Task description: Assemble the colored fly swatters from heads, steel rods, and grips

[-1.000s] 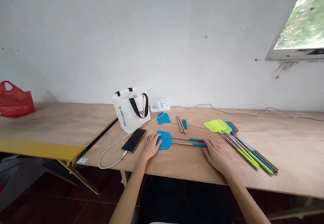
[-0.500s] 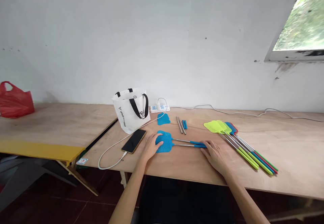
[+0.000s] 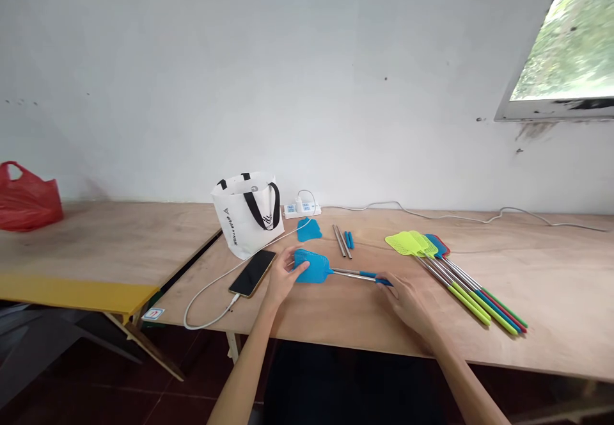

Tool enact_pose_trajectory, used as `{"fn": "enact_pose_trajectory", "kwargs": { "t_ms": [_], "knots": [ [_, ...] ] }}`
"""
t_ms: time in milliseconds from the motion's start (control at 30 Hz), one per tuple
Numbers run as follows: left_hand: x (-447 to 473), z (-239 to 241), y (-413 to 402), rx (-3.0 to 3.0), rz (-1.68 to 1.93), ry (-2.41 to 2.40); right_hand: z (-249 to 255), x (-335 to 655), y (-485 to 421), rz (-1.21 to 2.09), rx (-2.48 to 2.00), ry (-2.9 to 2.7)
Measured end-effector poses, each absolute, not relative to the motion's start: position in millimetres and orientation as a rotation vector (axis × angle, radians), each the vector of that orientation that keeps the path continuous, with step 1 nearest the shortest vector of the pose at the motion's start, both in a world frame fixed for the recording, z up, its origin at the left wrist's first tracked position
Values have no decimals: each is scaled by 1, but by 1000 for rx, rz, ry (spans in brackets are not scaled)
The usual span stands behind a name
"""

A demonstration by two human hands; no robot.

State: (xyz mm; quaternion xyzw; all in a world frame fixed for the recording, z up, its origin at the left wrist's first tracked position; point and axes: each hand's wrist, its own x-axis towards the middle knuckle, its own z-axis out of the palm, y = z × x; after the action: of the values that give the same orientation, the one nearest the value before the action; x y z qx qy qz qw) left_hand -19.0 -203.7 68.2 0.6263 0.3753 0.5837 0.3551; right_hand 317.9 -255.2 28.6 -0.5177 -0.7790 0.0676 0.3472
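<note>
Two blue fly swatters (image 3: pixel 313 267) lie one over the other in front of me, their heads overlapping to the left and their metal rods running right. My left hand (image 3: pixel 284 278) grips the left edge of the heads between thumb and fingers. Round the blue handle ends my right hand (image 3: pixel 401 297) is closed; its fingers partly cover the grips. Just behind them are metal tubes (image 3: pixel 342 242), short blue grips (image 3: pixel 349 240) and a loose blue swatter head (image 3: pixel 309 229). To the right, several swatters (image 3: pixel 451 278) with yellow-green, blue and red heads lie fanned together.
A phone (image 3: pixel 252 273) on a white cable lies left of my hands. Behind it stands a white tote bag (image 3: pixel 247 220), beside a power strip (image 3: pixel 302 209) at the wall. A red plastic bag (image 3: pixel 29 201) sits on the other table. The table's front edge (image 3: pixel 355 349) is close to me.
The two blue swatters, apart at the rods before, are now drawn together with their heads stacked and tilted up slightly. Both hands have closed more firmly on them.
</note>
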Motion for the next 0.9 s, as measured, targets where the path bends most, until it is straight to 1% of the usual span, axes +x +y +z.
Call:
{"fn": "enact_pose_trajectory", "kwargs": {
  "t_ms": [100, 233, 467, 567, 700, 900],
  "knots": [
    [-19, 74, -205, 1330, 1551, 900, 44, 305, -266, 255, -1305, -2037],
    [-7, 77, -208, 1070, 1564, 895, 57, 288, -276, 213, -1325, -2042],
    [12, 81, -217, 825, 1379, 720, 58, 296, -274, 154, -1371, -1951],
    [15, 85, -223, 869, 1282, 663, 62, 300, -275, 159, -1379, -1927],
    [31, 81, -235, 1097, 1140, 671, 67, 287, -281, 184, -1341, -1933],
    [62, 68, -244, 1134, 1189, 736, 73, 265, -293, 99, -1376, -1971]
  ]
}}
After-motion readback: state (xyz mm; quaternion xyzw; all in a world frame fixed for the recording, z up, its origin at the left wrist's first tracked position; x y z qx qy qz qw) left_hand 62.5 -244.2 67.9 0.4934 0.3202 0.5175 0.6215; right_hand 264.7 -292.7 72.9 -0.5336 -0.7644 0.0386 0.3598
